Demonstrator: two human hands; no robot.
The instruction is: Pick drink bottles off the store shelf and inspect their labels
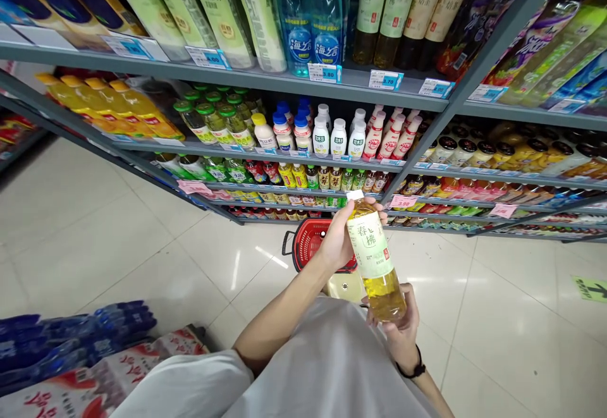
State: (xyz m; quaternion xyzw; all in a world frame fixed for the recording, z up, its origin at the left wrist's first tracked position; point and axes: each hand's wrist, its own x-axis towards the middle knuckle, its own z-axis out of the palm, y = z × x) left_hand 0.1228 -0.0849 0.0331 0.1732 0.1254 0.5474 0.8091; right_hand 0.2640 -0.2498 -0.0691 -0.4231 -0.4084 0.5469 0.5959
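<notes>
A clear bottle of golden tea (374,257) with a pale green label and white cap is held tilted in front of my body. My left hand (339,241) is closed round its upper part just below the cap, fingertips showing on the far side. Under and beside the base, my right hand (403,329) grips the bottle; a dark band circles that wrist. The label faces up toward me. Matching green-labelled bottles (373,0) stand on the upper shelf.
A red shopping basket (303,238) with a black handle sits on the tiled floor below my hands. Shelves (265,78) of drinks run across the front. Blue bottle packs (80,336) and red-and-white packs (123,367) lie at lower left. A green arrow sign (590,288) marks the floor at right.
</notes>
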